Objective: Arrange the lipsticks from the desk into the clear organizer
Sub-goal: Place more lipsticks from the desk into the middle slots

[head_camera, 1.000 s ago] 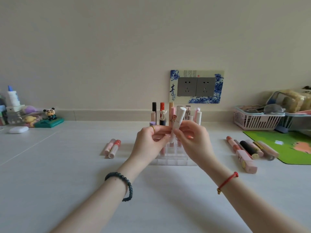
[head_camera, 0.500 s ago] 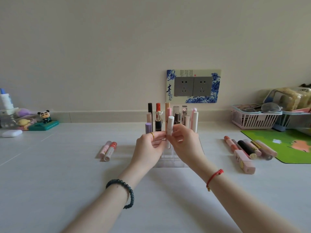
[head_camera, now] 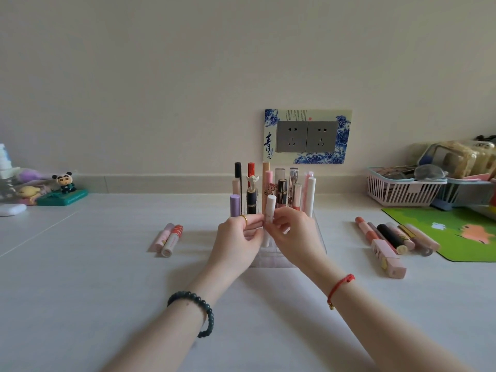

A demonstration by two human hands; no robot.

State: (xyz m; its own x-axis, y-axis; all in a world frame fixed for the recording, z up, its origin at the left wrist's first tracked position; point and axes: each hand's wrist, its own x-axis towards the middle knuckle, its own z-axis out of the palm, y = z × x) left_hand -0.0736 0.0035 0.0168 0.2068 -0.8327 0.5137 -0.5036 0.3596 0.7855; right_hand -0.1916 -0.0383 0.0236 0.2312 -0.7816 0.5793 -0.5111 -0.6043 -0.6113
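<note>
At centre of the table [head_camera: 107, 291], straight ahead of the person: clear organizer [head_camera: 319, 232], its rear cells stocked with upright lipsticks [head_camera: 281, 189] of mixed heights and colours; the nearer cells are mostly hidden behind the hands. Item in hand: white lipstick [head_camera: 269, 210], long axis vertical, cap uppermost, its lower end dipping within the organizer's walls; which cell it sits over cannot be told. Left hand [head_camera: 236, 240] and right hand [head_camera: 295, 234] meet on it from either side, fingertips of each pinching the tube at mid-height, neither noticeably nearer. Judged step: lowering the tube straight down, which depends on keeping it plumb over its cell. Remaining stock, lying flat on the table: pair of lipsticks [head_camera: 169, 240] well left of the organizer, nearer the left hand; cluster of lipsticks [head_camera: 389, 240] well to the right, beside a green mat [head_camera: 456, 232], nearer the right hand.
</note>
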